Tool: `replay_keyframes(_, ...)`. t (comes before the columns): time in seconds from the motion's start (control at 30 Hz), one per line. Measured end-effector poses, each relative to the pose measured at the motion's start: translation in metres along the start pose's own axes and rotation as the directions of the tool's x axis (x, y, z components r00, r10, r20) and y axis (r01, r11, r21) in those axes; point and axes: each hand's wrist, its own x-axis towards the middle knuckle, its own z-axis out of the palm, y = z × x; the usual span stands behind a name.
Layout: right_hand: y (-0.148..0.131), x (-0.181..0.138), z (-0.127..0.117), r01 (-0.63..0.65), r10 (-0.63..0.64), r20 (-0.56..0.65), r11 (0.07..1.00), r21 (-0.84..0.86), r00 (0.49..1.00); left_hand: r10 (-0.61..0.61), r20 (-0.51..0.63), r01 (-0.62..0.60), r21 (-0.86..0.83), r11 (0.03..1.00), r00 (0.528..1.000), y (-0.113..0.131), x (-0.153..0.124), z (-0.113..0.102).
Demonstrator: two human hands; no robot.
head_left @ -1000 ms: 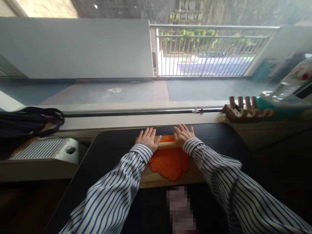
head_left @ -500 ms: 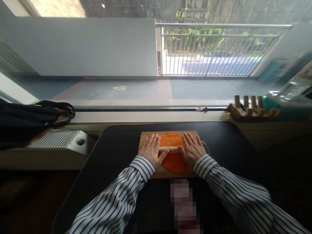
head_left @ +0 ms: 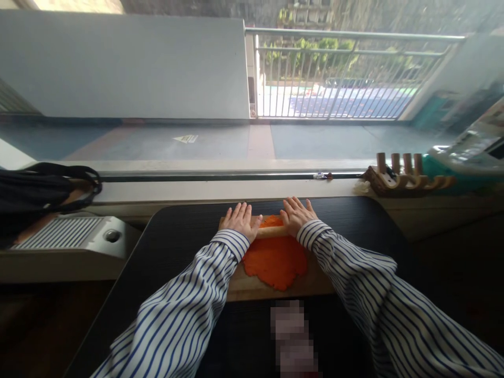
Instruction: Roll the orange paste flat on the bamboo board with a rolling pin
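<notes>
A wooden rolling pin [head_left: 271,232] lies crosswise over a flattened sheet of orange dough [head_left: 275,262], near its far edge. My left hand [head_left: 241,220] lies flat on the pin's left end, fingers stretched forward and thumb pointing inward. On the right end rests my right hand [head_left: 296,215], likewise flat with its fingers extended. Both palms press from above and neither wraps round the pin, whose ends are hidden beneath them. Under the dough is a wooden board [head_left: 244,290], partly covered by my hands and sleeves.
The board sits on a black table [head_left: 177,236] below a window sill [head_left: 197,190]. On the sill at right stands a wooden rack with upright pegs [head_left: 397,176]. A dark bag [head_left: 35,189] and a white vented unit [head_left: 90,233] are at left.
Both hands have pushed the rolling pin forward, away from me, to the far part of the dough. More of the orange sheet shows on the near side. The view has shifted slightly.
</notes>
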Motion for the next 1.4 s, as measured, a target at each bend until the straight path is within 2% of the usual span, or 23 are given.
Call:
replay_keyframes(0.1,-0.004,-0.024,0.006,0.032,-0.033,-0.021,0.999,-0.024,0.999,0.069,0.009,-0.069,0.006,0.998,0.998,0.0,-0.018,0.001)
replay_keyframes(0.2,-0.007,-0.05,0.012,0.07,-0.076,-0.102,0.996,-0.06,0.992,0.136,-0.049,-0.135,0.027,0.991,0.989,0.0,-0.038,0.003)
replay_keyframes(0.27,-0.008,-0.056,0.014,0.074,-0.083,-0.124,0.995,-0.072,0.989,0.154,-0.08,-0.151,0.041,0.988,0.985,0.0,-0.042,0.005)
replay_keyframes(0.33,-0.007,-0.048,0.013,0.062,-0.071,-0.117,0.995,-0.073,0.991,0.138,-0.087,-0.135,0.043,0.99,0.987,0.0,-0.037,0.005)
replay_keyframes(0.47,-0.001,-0.013,0.006,0.031,-0.032,-0.044,0.999,-0.03,0.999,0.056,-0.074,-0.054,0.035,0.998,0.996,0.0,-0.008,0.003)
replay_keyframes(0.67,0.002,0.029,-0.001,0.001,0.002,-0.076,0.999,0.037,0.997,-0.004,-0.088,0.004,-0.002,1.0,0.996,-0.005,0.032,0.0)
replay_keyframes(0.83,0.001,0.036,-0.003,-0.02,0.023,-0.053,0.998,0.052,0.998,-0.031,-0.038,0.031,-0.011,0.999,0.999,-0.006,0.037,-0.002)
replay_keyframes(1.0,0.001,0.009,0.003,-0.011,0.01,0.003,0.999,0.043,1.0,0.0,0.001,0.0,-0.014,1.0,1.0,0.0,0.009,-0.002)
replay_keyframes(1.2,-0.004,-0.044,0.012,0.054,-0.058,-0.084,0.998,-0.041,0.995,0.071,-0.035,-0.071,0.007,0.997,0.997,0.003,-0.03,0.003)
replay_keyframes(1.3,-0.003,-0.057,0.015,0.1,-0.111,-0.16,0.992,-0.076,0.981,0.098,-0.062,-0.097,0.024,0.995,0.993,0.003,-0.036,0.003)
replay_keyframes(1.4,-0.001,-0.052,0.015,0.11,-0.122,-0.171,0.991,-0.074,0.978,0.084,-0.055,-0.082,0.027,0.996,0.995,0.003,-0.03,0.002)
